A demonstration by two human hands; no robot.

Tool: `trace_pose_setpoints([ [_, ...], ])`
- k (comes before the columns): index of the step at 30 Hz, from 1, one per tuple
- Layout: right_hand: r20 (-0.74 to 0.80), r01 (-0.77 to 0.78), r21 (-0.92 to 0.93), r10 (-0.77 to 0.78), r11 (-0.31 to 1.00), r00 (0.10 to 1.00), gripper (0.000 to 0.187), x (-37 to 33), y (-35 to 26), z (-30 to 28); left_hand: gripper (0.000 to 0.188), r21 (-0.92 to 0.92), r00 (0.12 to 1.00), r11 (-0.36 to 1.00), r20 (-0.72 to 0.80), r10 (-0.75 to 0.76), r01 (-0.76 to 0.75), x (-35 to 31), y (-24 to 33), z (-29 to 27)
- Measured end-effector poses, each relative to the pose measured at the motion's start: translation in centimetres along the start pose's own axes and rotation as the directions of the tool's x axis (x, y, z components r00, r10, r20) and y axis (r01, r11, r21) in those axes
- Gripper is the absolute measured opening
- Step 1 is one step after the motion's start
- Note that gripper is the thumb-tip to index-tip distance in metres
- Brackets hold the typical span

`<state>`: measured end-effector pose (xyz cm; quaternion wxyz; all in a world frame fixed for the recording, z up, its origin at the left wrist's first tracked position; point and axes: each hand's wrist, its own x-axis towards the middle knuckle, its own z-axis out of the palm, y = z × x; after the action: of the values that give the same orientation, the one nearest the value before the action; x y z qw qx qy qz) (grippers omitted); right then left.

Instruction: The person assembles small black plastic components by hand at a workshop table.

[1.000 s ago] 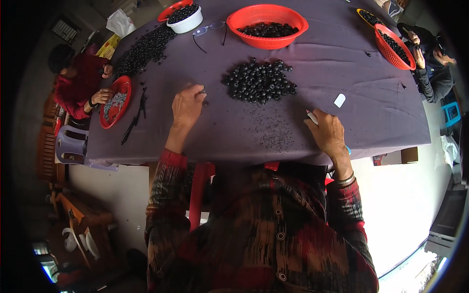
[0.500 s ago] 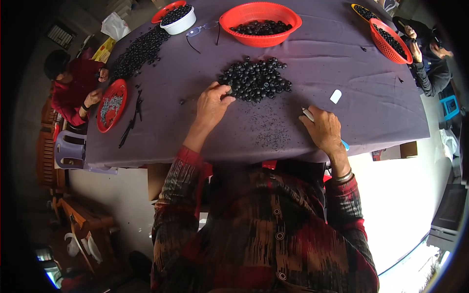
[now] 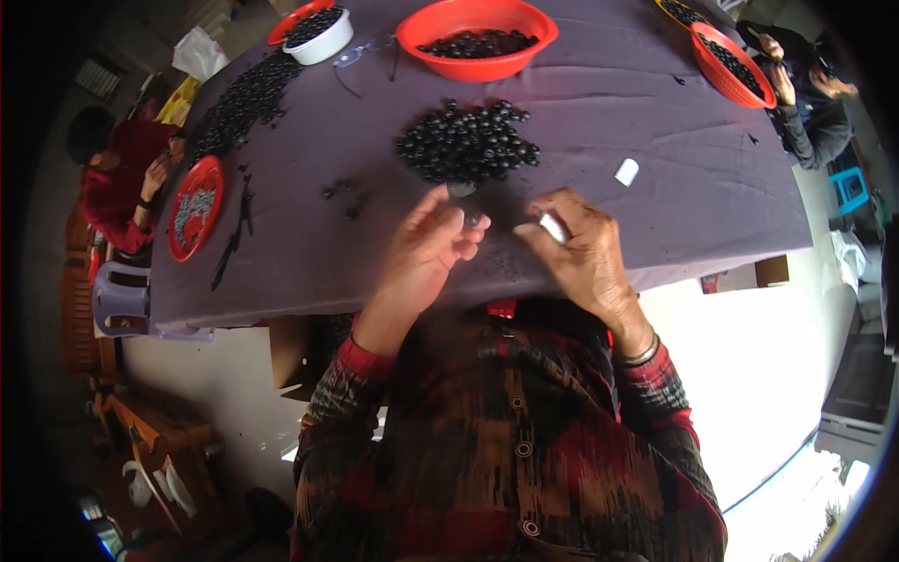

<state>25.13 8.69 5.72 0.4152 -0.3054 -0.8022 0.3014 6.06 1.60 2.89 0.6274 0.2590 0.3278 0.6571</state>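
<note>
My left hand (image 3: 431, 242) is turned partly palm up, in front of a pile of small round black pieces (image 3: 468, 142). Its thumb and fingers are closed on a round black piece (image 3: 472, 219). Facing it a short gap away, my right hand (image 3: 582, 253) grips a slim white tool (image 3: 553, 228); the tool's working end cannot be made out. Left of the pile, several loose black pieces (image 3: 352, 212) lie on the dark purple cloth (image 3: 309, 262).
A large red basket (image 3: 478, 67) of black pieces stands beyond the pile, with glasses (image 3: 361, 51) beside it. A red plate (image 3: 198, 211) and black strips (image 3: 234, 244) lie leftward, a white tag-like piece (image 3: 626, 171) rightward. Two people (image 3: 122, 173) work at opposite sides.
My left hand has come away from the pile and turned up with a piece. My right hand has moved inward toward it. More loose pieces now lie left of the pile.
</note>
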Motion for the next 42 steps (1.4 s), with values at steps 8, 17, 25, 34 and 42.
trace_pose_setpoints([
  [8,0.108,-0.098,0.407,0.058,0.908,0.992,0.022,-1.0,-0.9,1.2,0.022,0.006,1.0,1.0,0.004,-0.013,0.013,-1.1,-1.6,3.5],
  [17,0.066,0.004,0.365,-0.03,0.931,0.997,0.021,-1.3,-0.7,1.1,0.011,0.058,0.981,0.998,0.193,-0.02,0.009,-0.9,-2.1,1.2],
  [25,0.287,-0.177,0.408,0.058,0.896,0.956,0.016,-1.5,-0.4,-0.3,0.012,-0.249,0.986,0.966,0.162,-0.033,0.073,-1.1,-1.7,1.7],
  [34,0.175,0.147,0.229,-0.189,0.962,0.966,0.015,-1.2,-1.1,0.1,0.01,-0.206,0.992,0.974,0.103,-0.075,0.095,-1.3,-1.6,1.8],
  [42,0.205,0.105,0.245,-0.158,0.964,0.966,0.014,-1.3,-1.0,0.1,0.011,-0.188,0.991,0.98,0.13,-0.036,0.06,-1.3,-1.6,1.8],
])
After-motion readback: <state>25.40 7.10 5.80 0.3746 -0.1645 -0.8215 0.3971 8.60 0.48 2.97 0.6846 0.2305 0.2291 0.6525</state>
